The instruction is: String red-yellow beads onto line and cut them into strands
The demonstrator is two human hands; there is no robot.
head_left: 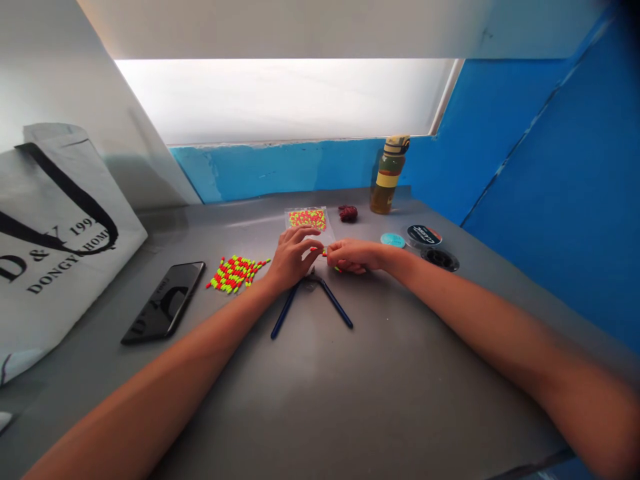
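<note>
Two forearms (165,360); left hand (293,259), right hand (353,257) together; one bead packet (307,219) behind.

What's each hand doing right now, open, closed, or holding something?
Left hand: half-closed, fingers curled; cannot tell if it holds anything.
Right hand: closed, pinching a small red-and-yellow plastic bead.

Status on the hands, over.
Left hand, right hand meeting at tiny neon bead. Bead bag just ahead. Blue V-shaped tool below hands.
</note>
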